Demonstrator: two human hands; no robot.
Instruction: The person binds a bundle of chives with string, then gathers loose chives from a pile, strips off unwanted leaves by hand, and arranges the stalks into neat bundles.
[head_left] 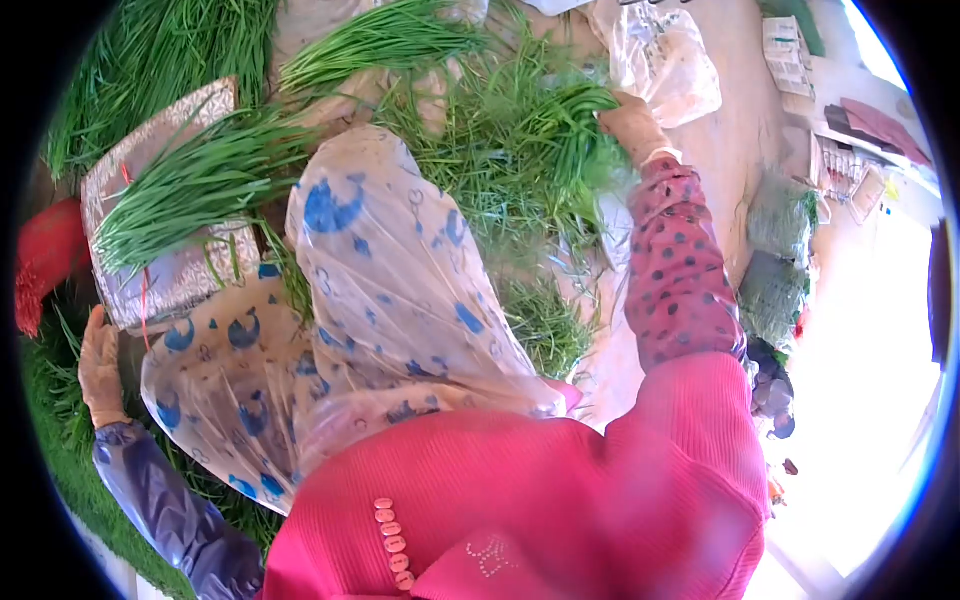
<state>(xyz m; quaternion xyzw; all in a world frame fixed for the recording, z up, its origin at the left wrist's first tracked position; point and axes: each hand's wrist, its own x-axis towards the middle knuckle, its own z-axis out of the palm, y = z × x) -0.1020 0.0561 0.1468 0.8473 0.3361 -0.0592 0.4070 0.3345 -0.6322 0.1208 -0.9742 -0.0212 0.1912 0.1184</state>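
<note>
At the left, my left hand (101,372), in a pale glove, is beside the lower corner of a patterned board (180,290). Its fingers stretch upward, with nothing seen in them. A bunch of long green stalks (195,190) lies across the board, with red strings near it. My right hand (636,128) reaches out at the upper right, its fingers closed on a bunch of green leaves (580,115). Loose green stalks and trimmings (480,140) spread under and beside that bunch.
A whale-print plastic apron (390,270) covers my knees. Stacked greens (170,60) and another bunch (385,45) lie at the top. A clear plastic bag (665,65) is beyond my right hand. Red cloth (52,250) lies far left; wrapped bundles (778,220) stand at right.
</note>
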